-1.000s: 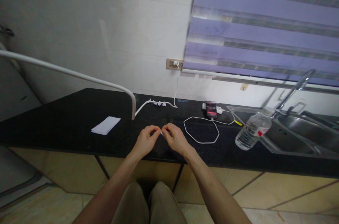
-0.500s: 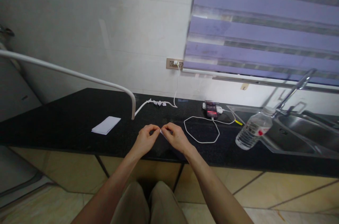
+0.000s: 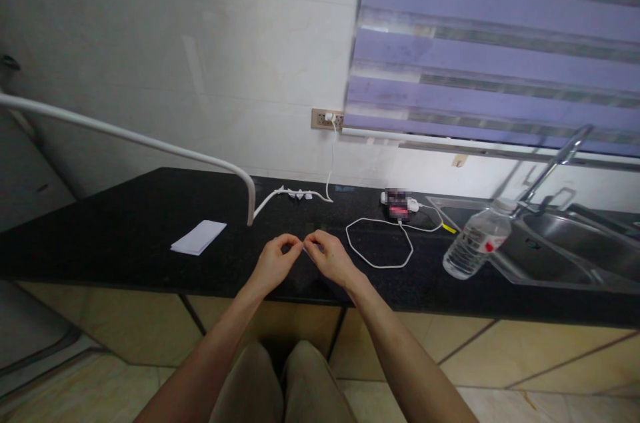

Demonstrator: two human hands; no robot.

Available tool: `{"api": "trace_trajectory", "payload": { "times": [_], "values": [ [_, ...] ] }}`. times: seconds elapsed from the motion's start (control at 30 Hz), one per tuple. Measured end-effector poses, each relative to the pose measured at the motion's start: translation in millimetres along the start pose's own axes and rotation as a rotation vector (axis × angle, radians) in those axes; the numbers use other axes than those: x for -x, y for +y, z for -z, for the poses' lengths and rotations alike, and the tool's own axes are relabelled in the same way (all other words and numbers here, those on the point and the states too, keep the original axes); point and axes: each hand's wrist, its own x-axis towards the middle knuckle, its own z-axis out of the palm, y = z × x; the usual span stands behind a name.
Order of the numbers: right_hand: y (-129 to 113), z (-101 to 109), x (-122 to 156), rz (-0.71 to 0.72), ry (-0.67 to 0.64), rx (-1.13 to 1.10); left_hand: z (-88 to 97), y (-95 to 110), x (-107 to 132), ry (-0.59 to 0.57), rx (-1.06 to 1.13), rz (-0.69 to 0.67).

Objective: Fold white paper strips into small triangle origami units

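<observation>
My left hand (image 3: 274, 263) and my right hand (image 3: 331, 260) meet fingertip to fingertip above the black countertop (image 3: 120, 236). Both are closed in a pinch on a small piece of white paper (image 3: 306, 248), mostly covered by the fingers. To the left lies a small stack of white paper sheets (image 3: 199, 238). Several small folded white paper pieces (image 3: 299, 195) sit in a row along a white cable near the wall.
A white curved stand arm (image 3: 150, 143) reaches in from the left. Right of my hands are a looped white cable (image 3: 380, 267), a phone (image 3: 399, 204), a water bottle (image 3: 475, 243) and a steel sink (image 3: 540, 259). A wall socket (image 3: 320, 119) holds a white plug.
The view has shifted slightly. Both hands stay pinched together in nearly the same place, with the left thumb and forefinger a little closer together.
</observation>
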Motion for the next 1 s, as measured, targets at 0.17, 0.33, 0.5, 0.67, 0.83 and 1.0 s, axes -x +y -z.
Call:
{"api": "trace_trajectory", "payload": {
  "times": [0.17, 0.33, 0.5, 0.67, 0.83, 1.0],
  "values": [
    [3, -2, 0, -0.011, 0.003, -0.03, -1.4, -4, -1, -0.003, 0.017, 0.003],
    [4, -2, 0, -0.016, -0.001, -0.034, -1.8, -6, -2, -0.029, 0.015, 0.025],
    [4, -2, 2, -0.016, -0.023, -0.049, 0.7, -5, -3, -0.051, 0.013, 0.047],
    [6, -3, 2, -0.031, -0.016, -0.072, 1.6, -5, -2, -0.045, 0.016, 0.036],
    [14, -10, -3, -0.104, -0.045, -0.183, -4.9, -16, -7, -0.021, 0.073, 0.071],
    [30, -17, -11, -0.177, -0.018, -0.25, -13.3, -30, -18, -0.017, 0.108, 0.098]
  ]
}}
